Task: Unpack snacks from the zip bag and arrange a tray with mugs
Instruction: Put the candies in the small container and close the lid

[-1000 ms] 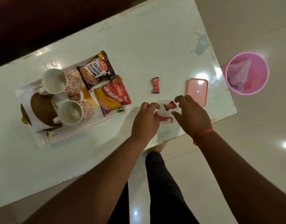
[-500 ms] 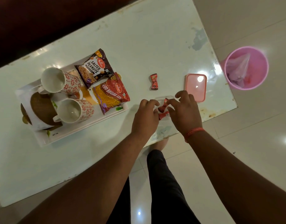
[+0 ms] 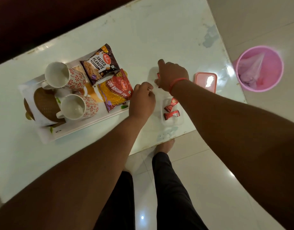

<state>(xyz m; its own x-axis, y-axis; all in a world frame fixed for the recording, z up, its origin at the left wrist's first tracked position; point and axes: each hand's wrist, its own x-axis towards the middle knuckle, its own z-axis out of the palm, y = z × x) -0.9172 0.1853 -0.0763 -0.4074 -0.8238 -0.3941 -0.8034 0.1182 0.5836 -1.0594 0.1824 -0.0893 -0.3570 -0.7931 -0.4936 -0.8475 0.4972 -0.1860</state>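
The right hand (image 3: 172, 76) covers most of a red candy (image 3: 158, 75); only a sliver of wrapper shows at its edge, so the grip on it cannot be told. The left hand (image 3: 142, 101) curls with its fingers (image 3: 148, 86) tucked under, hiding whether it holds anything. The clear container (image 3: 179, 122) around two candies is almost lost against the pale worktop (image 3: 143, 39). The brown item (image 3: 43, 103) on the tray (image 3: 79, 130) sits partly behind a mug (image 3: 76, 107). Both forearms run off the frame.

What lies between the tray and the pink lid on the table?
In the head view, both hands: the left hand by the tray, the right hand over a red candy, nearer the pink lid.
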